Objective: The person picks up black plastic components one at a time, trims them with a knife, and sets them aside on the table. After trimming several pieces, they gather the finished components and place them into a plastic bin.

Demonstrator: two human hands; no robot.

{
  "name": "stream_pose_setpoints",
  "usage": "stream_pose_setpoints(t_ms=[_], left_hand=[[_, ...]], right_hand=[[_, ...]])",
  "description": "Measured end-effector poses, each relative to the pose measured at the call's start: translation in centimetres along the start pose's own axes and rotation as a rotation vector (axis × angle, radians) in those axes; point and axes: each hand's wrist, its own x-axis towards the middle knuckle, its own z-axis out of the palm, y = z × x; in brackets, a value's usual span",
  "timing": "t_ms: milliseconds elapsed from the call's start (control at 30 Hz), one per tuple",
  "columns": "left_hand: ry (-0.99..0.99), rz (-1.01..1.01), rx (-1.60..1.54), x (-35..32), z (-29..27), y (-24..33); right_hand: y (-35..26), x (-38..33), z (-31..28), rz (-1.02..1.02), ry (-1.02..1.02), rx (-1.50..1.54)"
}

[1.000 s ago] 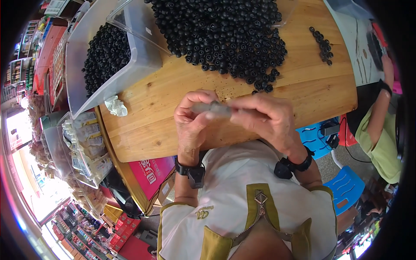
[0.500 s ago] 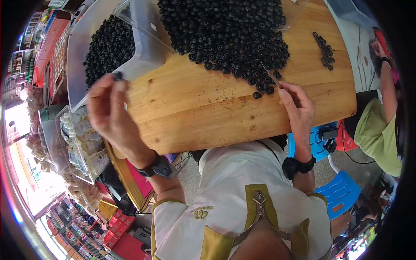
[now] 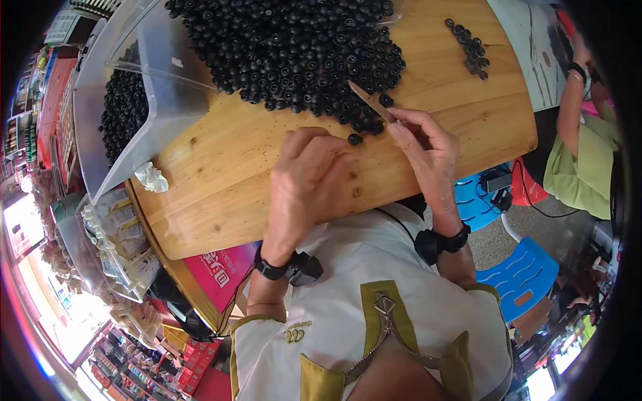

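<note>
The right hand [image 3: 428, 144] is closed on a small knife [image 3: 370, 100], which points far and left at the near edge of the black round pieces [image 3: 287, 57], heaped on the far side of the wooden table [image 3: 221, 180]. The left hand [image 3: 304, 175] is half curled; whether it holds something, I cannot tell.

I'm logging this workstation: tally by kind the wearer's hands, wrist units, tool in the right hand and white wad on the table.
Left hand and right hand: 2
Black wrist units: 2
Slim pointed tool: 1
Crumpled white wad: 1
Total: 6, excluding uncountable black round pieces
</note>
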Motion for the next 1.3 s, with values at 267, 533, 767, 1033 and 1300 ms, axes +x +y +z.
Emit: stream_pose_setpoints(t_ms=[267, 533, 767, 1033, 1300], left_hand=[[-0.036, -0.176, 0.070, 0.4, 3.3, 0.1], [-0.049, -0.232, -0.219, 0.2, 2.1, -0.2], [0.094, -0.426, -0.999, -0.7, 0.0, -0.5], [0.069, -0.465, -1.390, -1.0, -0.6, -2.0], [0.120, -0.477, -1.331, -1.9, -0.8, -2.8]], right_hand=[[-0.2, 0.0, 0.2, -0.034, -0.022, 0.038], [-0.1, -0.1, -0.1, -0.029, -0.014, 0.019], [-1.4, -0.5, 0.5, 0.015, -0.099, 0.061], [-3.2, -0.5, 2.2, -0.008, -0.230, 0.089], [-3.8, -0.6, 3.1, -0.060, -0.211, 0.103]])
